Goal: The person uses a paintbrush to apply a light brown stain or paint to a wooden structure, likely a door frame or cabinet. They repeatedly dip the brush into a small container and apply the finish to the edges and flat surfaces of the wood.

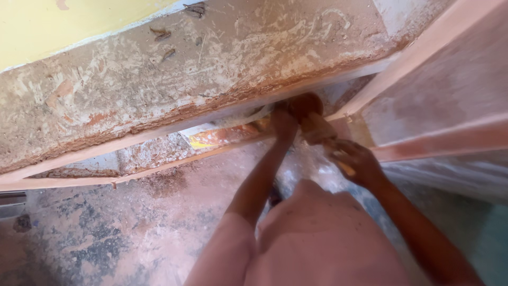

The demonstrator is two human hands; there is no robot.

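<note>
Gripping a dusty power sander (pixel 312 124) at frame centre w/ both hands, left hand (pixel 284 124) closed on its head, right hand (pixel 357 161) clamped round the handle, prob. mid-sanding the wooden frame rail (pixel 159 132); next needs steady pressure along it.

1. The left hand (pixel 284 123) presses against the underside of a dusty wooden beam (pixel 159 85).
2. The right hand (pixel 358 161) grips a wooden-handled tool (pixel 317 127), its head at the beam's lower edge.
3. Reddish sawdust coats the floor (pixel 106 233).
</note>
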